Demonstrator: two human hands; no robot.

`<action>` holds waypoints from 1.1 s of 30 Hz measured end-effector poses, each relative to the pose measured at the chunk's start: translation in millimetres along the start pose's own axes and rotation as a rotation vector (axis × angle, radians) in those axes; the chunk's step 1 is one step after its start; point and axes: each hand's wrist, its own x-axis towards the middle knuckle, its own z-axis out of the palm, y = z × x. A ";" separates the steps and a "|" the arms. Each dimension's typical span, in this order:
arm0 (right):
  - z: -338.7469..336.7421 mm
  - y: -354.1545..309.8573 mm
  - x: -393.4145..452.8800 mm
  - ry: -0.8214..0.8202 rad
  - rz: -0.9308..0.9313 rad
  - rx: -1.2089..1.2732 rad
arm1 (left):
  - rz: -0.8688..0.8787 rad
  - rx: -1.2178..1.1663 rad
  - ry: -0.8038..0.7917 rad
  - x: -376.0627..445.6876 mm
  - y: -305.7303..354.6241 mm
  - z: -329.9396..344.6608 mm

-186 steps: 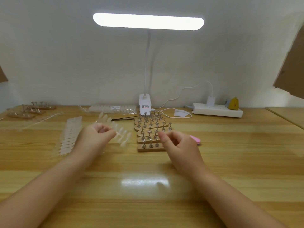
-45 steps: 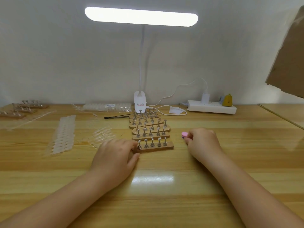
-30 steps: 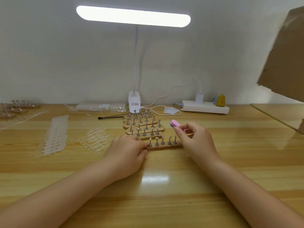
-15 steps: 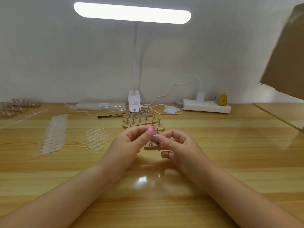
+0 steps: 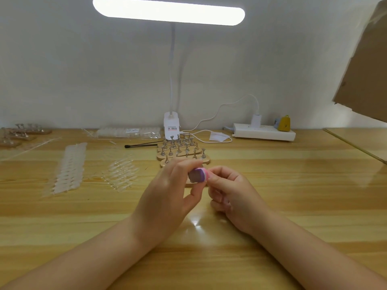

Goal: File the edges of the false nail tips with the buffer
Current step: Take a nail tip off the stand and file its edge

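Note:
A small pink and purple buffer (image 5: 199, 174) is pinched between both hands above the table's middle. My left hand (image 5: 169, 195) grips its greyish left end with thumb and fingers. My right hand (image 5: 232, 195) holds its pink right end with the fingertips. One wooden peg stand (image 5: 189, 184) lies right under the buffer, mostly hidden by the hands. To the left lie a strip of white false nail tips (image 5: 69, 168) and a cluster of clear false nail tips (image 5: 121, 172). No nail tip is visible in either hand.
More wooden stands with metal pegs (image 5: 181, 150) sit behind the hands, in front of the desk lamp base (image 5: 171, 127). A black brush (image 5: 141, 145), a bag of tips (image 5: 129, 131), a power strip (image 5: 263, 133) and further stands (image 5: 18, 133) line the back. Cardboard (image 5: 368, 70) hangs at right.
My right hand lifted the buffer from the table at right and brought it to the middle. My left hand slid one peg stand nearer, then took hold of the buffer's other end.

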 end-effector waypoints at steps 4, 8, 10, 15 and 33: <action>-2.1 -0.1 0.9 -0.036 0.013 -0.003 | -0.015 0.030 -0.033 -1.0 -5.8 -1.9; -5.5 -0.5 3.3 -0.034 0.020 0.081 | -0.154 0.016 -0.028 -2.4 -9.5 -1.5; -5.0 0.4 3.6 -0.050 0.020 0.064 | -0.105 -0.039 -0.018 -1.5 -7.8 -0.5; -5.6 0.6 3.4 -0.082 0.028 0.058 | -0.089 -0.028 -0.075 -1.7 -11.7 0.6; -7.2 2.7 4.2 -0.095 0.005 0.008 | 0.073 -0.038 -0.037 1.9 -2.3 -3.7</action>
